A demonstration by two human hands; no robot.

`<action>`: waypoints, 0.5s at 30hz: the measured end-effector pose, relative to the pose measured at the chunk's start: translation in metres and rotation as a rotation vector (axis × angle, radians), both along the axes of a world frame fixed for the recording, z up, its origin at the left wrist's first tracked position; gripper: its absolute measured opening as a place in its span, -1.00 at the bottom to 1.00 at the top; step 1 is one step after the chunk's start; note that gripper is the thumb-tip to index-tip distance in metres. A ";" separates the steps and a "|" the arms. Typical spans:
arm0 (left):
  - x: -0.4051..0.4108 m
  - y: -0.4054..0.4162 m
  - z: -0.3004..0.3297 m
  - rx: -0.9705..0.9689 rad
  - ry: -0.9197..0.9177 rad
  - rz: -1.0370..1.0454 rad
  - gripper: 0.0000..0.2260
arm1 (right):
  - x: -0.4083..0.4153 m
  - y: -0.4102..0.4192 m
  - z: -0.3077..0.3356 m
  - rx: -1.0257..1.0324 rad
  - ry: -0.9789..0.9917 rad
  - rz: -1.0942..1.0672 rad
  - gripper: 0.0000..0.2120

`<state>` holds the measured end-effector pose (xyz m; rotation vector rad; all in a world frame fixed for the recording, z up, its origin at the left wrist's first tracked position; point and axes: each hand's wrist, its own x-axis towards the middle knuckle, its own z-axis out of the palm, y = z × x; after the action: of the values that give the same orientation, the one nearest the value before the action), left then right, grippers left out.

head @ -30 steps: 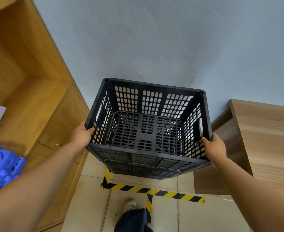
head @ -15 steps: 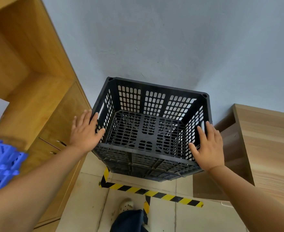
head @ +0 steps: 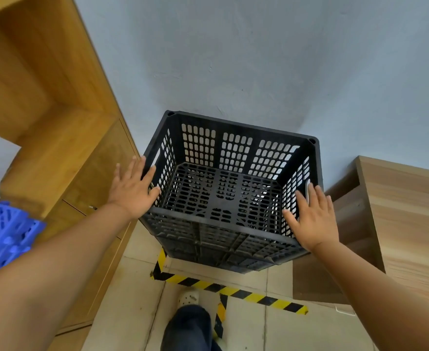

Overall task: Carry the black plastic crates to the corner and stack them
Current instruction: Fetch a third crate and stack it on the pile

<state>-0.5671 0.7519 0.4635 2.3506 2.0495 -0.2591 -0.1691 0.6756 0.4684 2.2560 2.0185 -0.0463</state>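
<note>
We found the black plastic crate (head: 223, 196) standing in the corner, its far rim close to the blue-grey wall (head: 233, 59). It seemed to sit on at least one more crate (head: 221, 252) of the same kind, whose slatted side showed beneath its near rim. On the crate's left stood a wooden cabinet (head: 56, 153), on its right a wooden desk (head: 406, 211), and in front of it a yellow-and-black floor tape (head: 233, 291).

Our left hand (head: 132, 191) lay flat against the crate's left wall, fingers straight and spread, gripping nothing. Our right hand (head: 312, 219) rested likewise on the right wall, fingers extended, just beside the handle slot. Neither hand was curled round anything.

We judged the crate light for its bulk, being empty and perforated all over, and stiff enough to keep its shape under side pressure. Its smooth plastic could slip under flat palms, so the surest hold would be the cut-out handle slots in the left and right walls.
</note>
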 end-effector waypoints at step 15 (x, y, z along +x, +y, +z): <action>-0.016 0.025 -0.016 0.030 0.014 -0.406 -0.45 | -0.003 0.015 0.007 -0.182 -0.091 0.014 -0.06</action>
<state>-0.5830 0.7768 0.4478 2.7707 1.5703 -0.2493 -0.1724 0.6903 0.4759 2.0947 1.9010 -0.1186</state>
